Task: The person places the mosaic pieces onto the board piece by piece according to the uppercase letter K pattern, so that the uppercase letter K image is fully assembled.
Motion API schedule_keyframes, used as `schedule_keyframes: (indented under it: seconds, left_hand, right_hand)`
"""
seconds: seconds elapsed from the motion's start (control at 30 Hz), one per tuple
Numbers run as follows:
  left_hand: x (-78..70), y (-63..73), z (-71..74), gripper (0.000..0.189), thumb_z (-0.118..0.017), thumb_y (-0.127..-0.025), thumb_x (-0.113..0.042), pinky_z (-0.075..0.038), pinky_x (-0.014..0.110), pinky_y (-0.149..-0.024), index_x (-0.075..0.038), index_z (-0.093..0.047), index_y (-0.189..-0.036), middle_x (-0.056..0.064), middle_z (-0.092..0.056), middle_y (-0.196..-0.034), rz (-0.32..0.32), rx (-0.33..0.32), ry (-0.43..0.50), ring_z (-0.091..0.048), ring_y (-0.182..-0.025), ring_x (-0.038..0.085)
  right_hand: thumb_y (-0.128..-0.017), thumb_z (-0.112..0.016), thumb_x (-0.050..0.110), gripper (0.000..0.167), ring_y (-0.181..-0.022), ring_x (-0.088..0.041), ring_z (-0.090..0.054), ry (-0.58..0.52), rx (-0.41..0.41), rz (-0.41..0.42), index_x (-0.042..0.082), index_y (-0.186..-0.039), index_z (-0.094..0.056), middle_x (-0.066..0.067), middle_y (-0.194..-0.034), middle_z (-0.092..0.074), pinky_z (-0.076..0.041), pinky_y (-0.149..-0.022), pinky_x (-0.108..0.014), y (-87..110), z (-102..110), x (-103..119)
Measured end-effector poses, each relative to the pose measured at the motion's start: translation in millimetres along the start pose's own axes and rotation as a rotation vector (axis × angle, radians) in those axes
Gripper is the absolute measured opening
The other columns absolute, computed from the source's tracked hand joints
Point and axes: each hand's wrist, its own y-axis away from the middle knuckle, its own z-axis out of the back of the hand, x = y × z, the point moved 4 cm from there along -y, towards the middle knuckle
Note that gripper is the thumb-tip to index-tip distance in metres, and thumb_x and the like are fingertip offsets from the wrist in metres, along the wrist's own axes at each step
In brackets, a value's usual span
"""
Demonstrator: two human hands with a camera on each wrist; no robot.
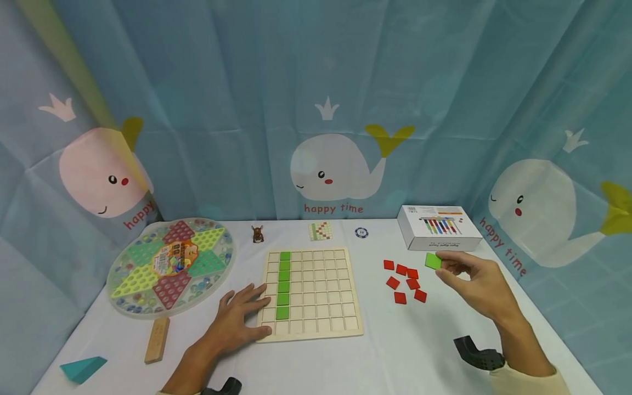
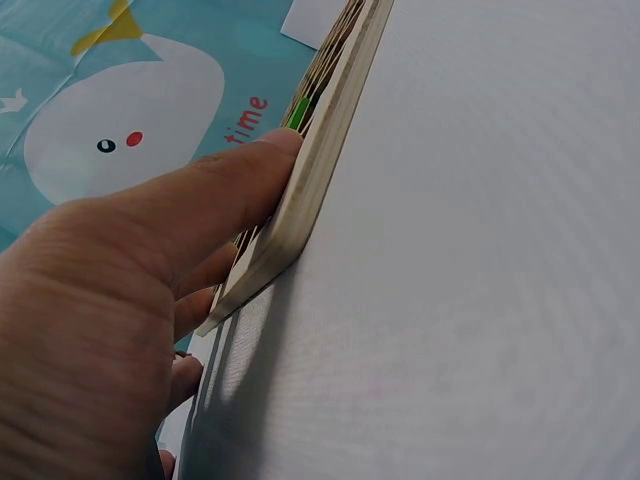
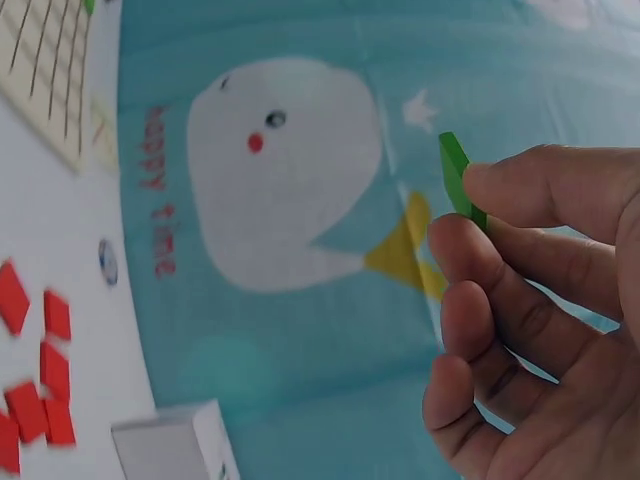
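We observe the right grip point(image 1: 479, 285) pinching a green tile point(image 1: 432, 261), a thin, flat square, between thumb and fingers above the tabletop point(image 1: 375, 351). From this grip, the gridded board point(image 1: 321, 291) lies to the left, beyond the loose, flat red tiles point(image 1: 412, 283). We note its green column point(image 1: 283, 287), long axis running near to far, with a bare cell at the near end. The left grip point(image 1: 236, 323), fingers spread at the pale, wood-like board's left edge, is nearer that column.
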Motion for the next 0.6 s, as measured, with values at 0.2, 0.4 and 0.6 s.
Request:
schedule_keyframes:
  seconds: [0.2, 0.4, 0.6]
  left_hand:
    - [-0.1, -0.8, -0.9, 0.066, -0.079, -0.071, -0.048, -0.009, 0.061, -0.106, -0.010, -0.068, -0.123, 0.005, -0.047, -0.144, 0.005, 0.017, 0.004, -0.031, -0.137, 0.034]
    - [0.6, -1.8, -1.2, 0.066, -0.079, -0.072, -0.049, -0.008, 0.061, -0.106, -0.010, -0.067, -0.124, 0.004, -0.047, -0.144, 0.006, 0.027, 0.010, -0.030, -0.138, 0.034]
    - [1.6, -0.7, -0.2, 0.067, -0.079, -0.071, -0.049, -0.008, 0.061, -0.106, -0.010, -0.067, -0.123, 0.004, -0.047, -0.145, 0.011, 0.023, 0.004, -0.030, -0.138, 0.034]
  right_hand:
    - [-0.082, -0.074, -0.002, 0.031, -0.081, -0.011, -0.058, -0.059, 0.006, 0.048, -0.002, -0.113, -0.068, 0.000, -0.089, -0.066, -0.047, -0.079, -0.014, 2.4, -11.7, 16.3]
    - [-0.079, -0.076, -0.004, 0.034, -0.082, -0.011, -0.058, -0.089, 0.056, 0.101, 0.003, -0.112, -0.070, 0.005, -0.089, -0.066, -0.047, -0.077, -0.016, 1.1, -27.5, 30.9]
    - [-0.078, -0.077, -0.002, 0.032, -0.077, -0.011, -0.057, -0.119, 0.100, 0.117, 0.005, -0.109, -0.070, 0.008, -0.086, -0.064, -0.049, -0.067, -0.022, -0.6, -48.1, 38.8]
